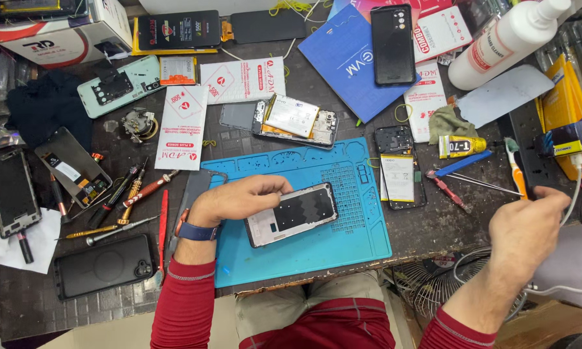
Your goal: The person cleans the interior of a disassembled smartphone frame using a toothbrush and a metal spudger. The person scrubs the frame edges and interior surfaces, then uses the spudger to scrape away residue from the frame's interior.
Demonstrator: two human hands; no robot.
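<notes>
Phone frame [292, 213] lies back-up on the blue work mat [362, 239], slightly tilted, near the mat's middle. Left hand [236, 199] rests on its left end, fingers curled over the top edge, pinning it to the mat; a watch sits on that wrist.

Right hand [527, 226] is well apart to the right, off the mat, at the table's edge. Fingers are pinched together on a white cable [572, 200] that runs up toward a yellow-and-blue charger box [565, 139]. Grip looks narrow, closed on the cable.

Around the mat: a second opened phone [296, 119] with its battery exposed lies just beyond the mat's far edge. Another opened phone [401, 168] lies just right of the mat, with a yellow glue tube [462, 146], tweezers [478, 184] and a toothbrush [516, 169] further right. Screwdrivers [133, 194] lie left of the mat. A white bottle [507, 42] lies at the far right corner.

Judgement on handling: the frame is light and flat, so it will likely slide unless the left hand presses evenly. Cable should be led with slack, clear of the tweezers and glue.
</notes>
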